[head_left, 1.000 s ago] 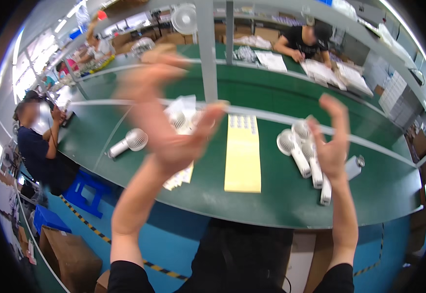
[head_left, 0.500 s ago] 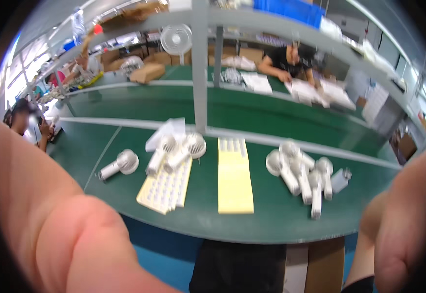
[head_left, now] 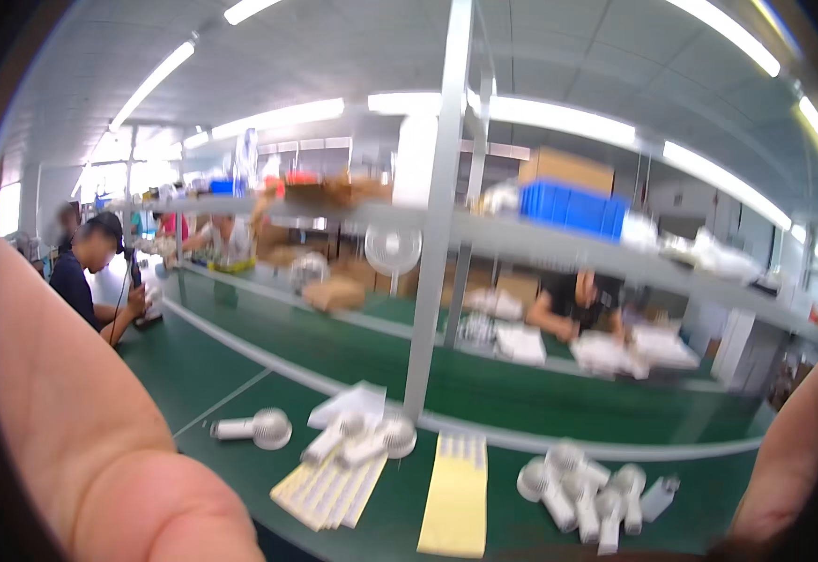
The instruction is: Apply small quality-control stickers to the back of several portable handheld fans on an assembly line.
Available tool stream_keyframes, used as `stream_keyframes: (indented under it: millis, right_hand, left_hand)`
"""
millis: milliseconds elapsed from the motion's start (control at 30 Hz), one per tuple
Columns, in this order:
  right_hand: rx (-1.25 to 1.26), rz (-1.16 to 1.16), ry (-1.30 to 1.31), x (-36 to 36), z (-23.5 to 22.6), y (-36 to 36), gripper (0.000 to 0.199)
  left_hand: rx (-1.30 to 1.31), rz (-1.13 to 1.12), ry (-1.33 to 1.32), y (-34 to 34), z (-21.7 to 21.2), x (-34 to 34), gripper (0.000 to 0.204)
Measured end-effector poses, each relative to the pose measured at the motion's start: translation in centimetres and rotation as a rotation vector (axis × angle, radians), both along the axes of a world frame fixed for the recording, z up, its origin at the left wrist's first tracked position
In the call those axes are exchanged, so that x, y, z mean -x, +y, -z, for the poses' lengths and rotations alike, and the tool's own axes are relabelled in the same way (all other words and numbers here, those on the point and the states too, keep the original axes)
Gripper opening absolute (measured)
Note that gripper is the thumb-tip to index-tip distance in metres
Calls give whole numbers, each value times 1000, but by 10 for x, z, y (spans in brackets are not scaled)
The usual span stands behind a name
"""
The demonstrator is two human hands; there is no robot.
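Eight white handheld fans [head_left: 273, 428] lie low in the frame: one alone, two over fanned label sheets [head_left: 317, 494], five clustered lower right. One yellow sheet [head_left: 456, 506] lies bottom centre. Left hand [head_left: 114, 440] and right hand [head_left: 796, 450] flank the frame, raised; grip cannot be told. Fans show round, ribbed grilles.

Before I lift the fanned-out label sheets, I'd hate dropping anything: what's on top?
Two white handheld fans lie across the upper end of the label sheets. They hide that end and the lower part of a white paper, so whether these overlap cannot be seen.
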State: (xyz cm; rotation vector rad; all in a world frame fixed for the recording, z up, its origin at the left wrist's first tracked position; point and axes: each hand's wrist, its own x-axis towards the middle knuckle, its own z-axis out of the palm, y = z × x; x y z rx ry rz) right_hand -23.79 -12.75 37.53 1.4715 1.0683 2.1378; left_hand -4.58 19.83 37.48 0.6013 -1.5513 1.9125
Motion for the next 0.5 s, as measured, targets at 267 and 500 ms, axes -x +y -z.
stream_keyframes:
  millis: [267,500]
  right_hand:
    - [-46,137,153,4,20,-39,65]
    - [-156,356,244,27,0,-68,50]
  left_hand:
    - [-39,33,157,-58,45,-27,54]
    - [-55,138,296,-102,73,-20,57]
